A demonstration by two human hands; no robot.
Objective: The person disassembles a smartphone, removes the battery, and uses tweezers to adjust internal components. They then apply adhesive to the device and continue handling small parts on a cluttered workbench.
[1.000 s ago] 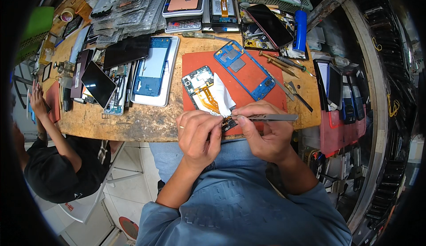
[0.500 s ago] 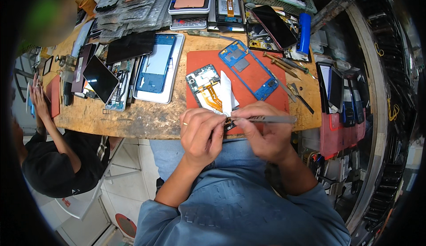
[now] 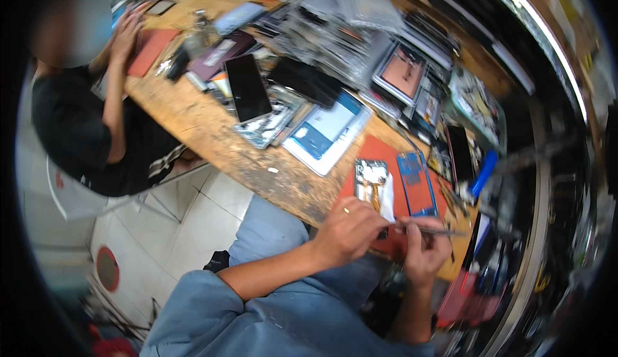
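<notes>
Right hand (image 3: 426, 249): closed on grey tweezers (image 3: 443, 231). Left hand (image 3: 349, 231): fingers curled together at the near end of the opened phone (image 3: 369, 183); contents indeterminable.

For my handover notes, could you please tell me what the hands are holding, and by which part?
The right hand grips a slim grey tool near its left end; whether the left hand holds anything cannot be told.

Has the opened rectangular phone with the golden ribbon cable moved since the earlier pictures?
No, not noticeably: the view has swung, but the opened phone still lies by the left edge of the flat orange-red mat.
</notes>
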